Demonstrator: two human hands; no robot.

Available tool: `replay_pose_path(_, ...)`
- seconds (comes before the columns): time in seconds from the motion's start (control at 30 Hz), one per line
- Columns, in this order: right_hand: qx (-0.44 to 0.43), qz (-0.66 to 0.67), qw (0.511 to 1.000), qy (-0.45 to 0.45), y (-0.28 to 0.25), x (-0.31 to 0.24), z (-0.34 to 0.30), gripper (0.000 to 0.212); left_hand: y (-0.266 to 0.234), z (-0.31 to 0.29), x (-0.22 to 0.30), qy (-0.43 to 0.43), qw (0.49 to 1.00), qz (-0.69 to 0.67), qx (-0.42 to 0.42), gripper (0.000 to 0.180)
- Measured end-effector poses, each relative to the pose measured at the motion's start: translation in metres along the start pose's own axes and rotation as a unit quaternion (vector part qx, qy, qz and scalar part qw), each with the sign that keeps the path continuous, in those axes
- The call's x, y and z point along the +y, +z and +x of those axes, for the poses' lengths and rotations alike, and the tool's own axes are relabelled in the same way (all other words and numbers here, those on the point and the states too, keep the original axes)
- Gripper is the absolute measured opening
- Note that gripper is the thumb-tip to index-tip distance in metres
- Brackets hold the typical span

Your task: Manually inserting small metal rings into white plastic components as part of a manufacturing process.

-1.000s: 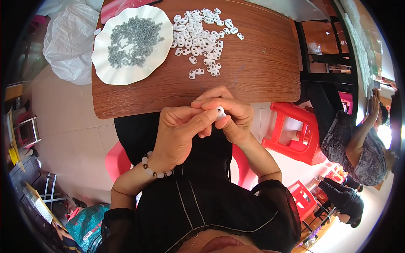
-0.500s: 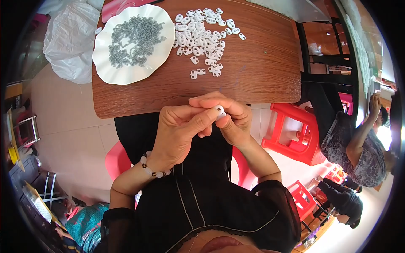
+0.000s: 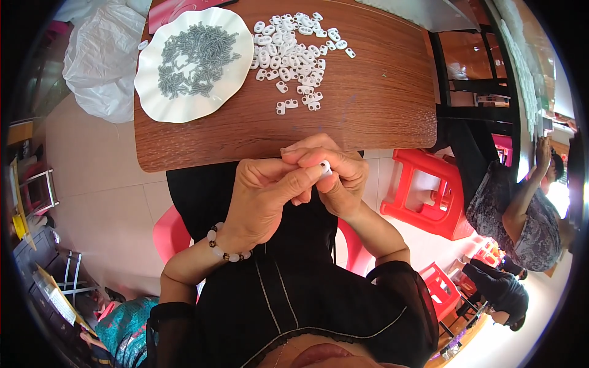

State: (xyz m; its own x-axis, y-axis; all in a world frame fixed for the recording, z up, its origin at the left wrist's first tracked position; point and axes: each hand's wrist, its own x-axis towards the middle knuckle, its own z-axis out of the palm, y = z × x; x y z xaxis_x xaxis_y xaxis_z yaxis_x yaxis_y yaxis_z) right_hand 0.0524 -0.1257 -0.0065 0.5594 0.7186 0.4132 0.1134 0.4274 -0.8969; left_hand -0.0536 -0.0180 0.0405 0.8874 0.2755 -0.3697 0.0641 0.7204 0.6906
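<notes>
Evidently, the left hand (image 3: 257, 196) and right hand (image 3: 343, 181) pinch one white part (image 3: 326, 167) (mostly hidden); beyond them, many white pieces (image 3: 282, 52) and a plate (image 3: 147, 89) of grey cylinders (image 3: 199, 58) lie untouched.

bright | light from right | glare lower right | edges bent, dark-rimmed

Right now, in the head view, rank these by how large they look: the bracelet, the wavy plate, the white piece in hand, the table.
1. Table
2. Wavy plate
3. Bracelet
4. White piece; it is partly hidden, so I rank only what shows.
</notes>
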Motion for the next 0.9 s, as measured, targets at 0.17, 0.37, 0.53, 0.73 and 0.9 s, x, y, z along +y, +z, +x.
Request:
replay_pose_path(0.17, 0.004, -0.039, 0.999, -0.019, -0.001, -0.004, 0.002, 0.043, 0.001, -0.001, -0.004, -0.008, 1.000, -0.008, 0.004, 0.014)
replay_pose_path(0.37, 0.015, -0.047, 0.999, -0.018, -0.001, 0.000, 0.000, 0.041, -0.002, 0.002, -0.010, 0.003, 1.000, -0.014, -0.002, 0.016)
replay_pose_path(0.53, 0.002, -0.046, 0.999, -0.021, -0.005, 0.005, -0.002, 0.039, -0.004, 0.005, -0.010, -0.008, 1.000, -0.021, -0.001, 0.017)
replay_pose_path(0.73, 0.015, 0.125, 0.985, 0.119, -0.007, 0.005, 0.000, 0.042, -0.004, 0.018, -0.003, 0.028, 0.999, 0.036, -0.001, 0.020)
replay_pose_path(0.9, -0.038, 0.060, 0.994, 0.078, -0.019, 0.014, 0.009, 0.053, -0.009, 0.028, -0.006, 0.069, 0.994, 0.080, -0.015, 0.021)
